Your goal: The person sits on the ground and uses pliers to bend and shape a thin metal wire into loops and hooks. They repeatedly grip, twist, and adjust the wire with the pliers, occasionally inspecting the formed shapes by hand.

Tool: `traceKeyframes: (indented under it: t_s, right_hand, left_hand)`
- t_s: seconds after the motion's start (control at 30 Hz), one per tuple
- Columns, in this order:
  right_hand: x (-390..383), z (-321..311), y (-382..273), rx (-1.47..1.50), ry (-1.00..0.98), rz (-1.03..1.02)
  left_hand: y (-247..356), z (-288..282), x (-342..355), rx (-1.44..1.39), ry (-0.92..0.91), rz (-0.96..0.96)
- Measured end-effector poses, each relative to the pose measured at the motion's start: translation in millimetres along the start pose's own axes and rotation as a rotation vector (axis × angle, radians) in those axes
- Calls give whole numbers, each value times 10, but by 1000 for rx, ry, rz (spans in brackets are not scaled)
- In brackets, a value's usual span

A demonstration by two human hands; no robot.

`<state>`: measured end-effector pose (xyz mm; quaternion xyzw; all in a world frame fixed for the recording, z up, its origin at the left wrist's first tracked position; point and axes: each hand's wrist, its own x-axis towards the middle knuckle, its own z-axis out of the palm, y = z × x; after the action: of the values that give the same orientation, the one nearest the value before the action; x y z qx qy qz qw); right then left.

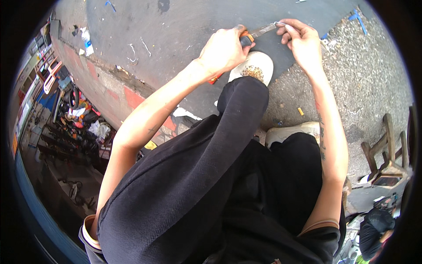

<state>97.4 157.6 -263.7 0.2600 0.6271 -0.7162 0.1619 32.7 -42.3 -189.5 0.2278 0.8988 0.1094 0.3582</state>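
Observation:
My left hand (224, 48) is closed around the orange-and-black handle of what looks like a utility knife (247, 39). Its narrow silver blade (263, 31) points right, toward my other hand. A thin whitish wire (278, 23) is pinched between the thumb and fingers of my right hand (301, 39), its bent end meeting the blade tip. Whether blade and wire touch, I cannot tell. Just below the left hand is the patterned toe of my light shoe (255, 66). Part of a red object (214, 80) shows beneath the left wrist.
Thin white scraps (146, 46) and a clear plastic bottle (88, 42) lie on the dark ground. A brick edging (132, 97) borders heaped clutter (81, 116) at left. On the right stand a wooden stool (387, 152) and, lower down, a person in dark clothing (373, 233).

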Motion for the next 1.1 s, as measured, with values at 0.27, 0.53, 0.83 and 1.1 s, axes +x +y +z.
traceKeyframes:
  t_s: [0.27, 0.53, 0.83, 1.1]
  right_hand:
    - [50, -90, -89, -75, -168, -12]
    - [75, -39, -164, -106, 145, -103]
    - [-265, 137, -318, -285, 39, -204]
    - [-301, 249, -199, -385, 197, -282]
  left_hand:
    - [-61, -43, -85, 36, -32, -58]
    - [-34, 91, -126, 325, 39, -89]
    - [273, -127, -198, -294, 399, 45]
    - [-450, 122, -248, -404, 687, -130]
